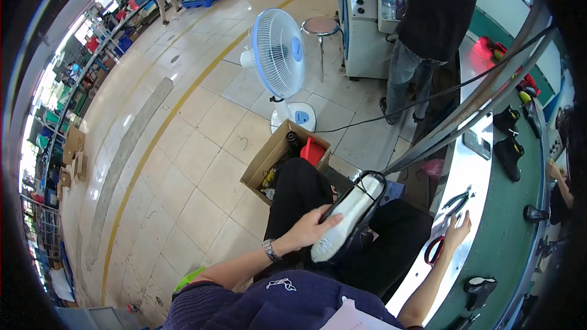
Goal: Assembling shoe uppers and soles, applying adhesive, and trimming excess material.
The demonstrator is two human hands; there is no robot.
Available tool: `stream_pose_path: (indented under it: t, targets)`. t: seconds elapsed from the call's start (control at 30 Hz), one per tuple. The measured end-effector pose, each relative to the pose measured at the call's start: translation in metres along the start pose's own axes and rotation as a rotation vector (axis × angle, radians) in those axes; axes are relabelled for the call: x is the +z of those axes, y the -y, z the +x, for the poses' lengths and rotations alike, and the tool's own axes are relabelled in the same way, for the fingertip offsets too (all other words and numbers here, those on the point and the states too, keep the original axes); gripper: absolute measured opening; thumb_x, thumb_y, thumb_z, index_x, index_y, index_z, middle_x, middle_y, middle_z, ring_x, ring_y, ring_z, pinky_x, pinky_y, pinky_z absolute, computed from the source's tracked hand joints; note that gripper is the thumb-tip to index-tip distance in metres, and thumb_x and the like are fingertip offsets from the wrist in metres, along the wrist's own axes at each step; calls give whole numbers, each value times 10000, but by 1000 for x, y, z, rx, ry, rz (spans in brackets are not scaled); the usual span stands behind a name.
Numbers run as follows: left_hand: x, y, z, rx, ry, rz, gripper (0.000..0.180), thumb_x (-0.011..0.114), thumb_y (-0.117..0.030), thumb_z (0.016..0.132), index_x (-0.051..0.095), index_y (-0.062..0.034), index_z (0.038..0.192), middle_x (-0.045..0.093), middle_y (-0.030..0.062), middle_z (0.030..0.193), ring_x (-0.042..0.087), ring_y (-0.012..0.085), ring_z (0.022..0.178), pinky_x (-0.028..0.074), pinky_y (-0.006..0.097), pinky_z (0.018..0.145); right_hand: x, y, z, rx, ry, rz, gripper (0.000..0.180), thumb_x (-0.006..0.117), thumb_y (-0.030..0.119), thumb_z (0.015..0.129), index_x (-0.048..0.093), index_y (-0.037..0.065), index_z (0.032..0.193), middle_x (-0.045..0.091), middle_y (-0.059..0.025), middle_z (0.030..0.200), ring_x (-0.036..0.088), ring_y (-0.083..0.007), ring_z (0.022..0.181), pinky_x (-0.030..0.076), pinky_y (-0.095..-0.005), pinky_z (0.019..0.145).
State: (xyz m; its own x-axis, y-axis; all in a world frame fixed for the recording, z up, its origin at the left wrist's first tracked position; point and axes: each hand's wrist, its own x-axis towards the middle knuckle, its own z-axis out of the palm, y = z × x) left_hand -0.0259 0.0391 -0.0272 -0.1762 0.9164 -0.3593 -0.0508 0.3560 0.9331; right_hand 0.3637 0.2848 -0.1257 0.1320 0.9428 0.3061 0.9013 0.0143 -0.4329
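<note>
Gripped in my left hand (313, 230) is a black shoe upper (371, 206), bottom side up over my lap. Its pale underside (342, 226) faces me, and dark cords cross its far end. The fingers wrap the shoe's left edge; those beneath it are hidden. To the right, my right hand (457, 232) is over the bright metal ledge with its fingers apart and nothing visible in them. Just beyond those fingertips lies a dark-handled hand tool (456, 202), probably pliers. Red-handled scissors (433, 251) rest on the ledge, left of my right wrist.
A green conveyor belt (510, 226) carrying black shoes (508, 157) runs along the right. Ahead of my knees stand a cardboard box (260, 171) with a red container (313, 151) and a fan (278, 55). A person (440, 12) stands at a machine; a slanting pole (452, 122) crosses the right side.
</note>
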Motion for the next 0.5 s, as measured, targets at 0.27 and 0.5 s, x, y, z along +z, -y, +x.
stream_pose_path:
  t: [0.27, 0.5]
  targets:
    - [-22, -21, -2, 304, -308, 661, 447, 518, -410, 951, 668, 7, 1009, 657, 231, 849, 644, 367, 782, 502, 408, 668, -49, -35, -134, 96, 35, -160, 437, 708, 218, 820, 576, -25, 1159, 613, -187, 989, 625, -322, 838, 486, -404, 753]
    - [-17, -9, -12, 130, -139, 420, 392, 523, -320, 977, 643, 51, 1017, 663, 214, 830, 649, 233, 726, 495, 349, 673, -73, -56, -135, 616, 296, 501, 386, 674, 224, 860, 609, -90, 1077, 597, -35, 734, 570, -159, 637, 459, -284, 577]
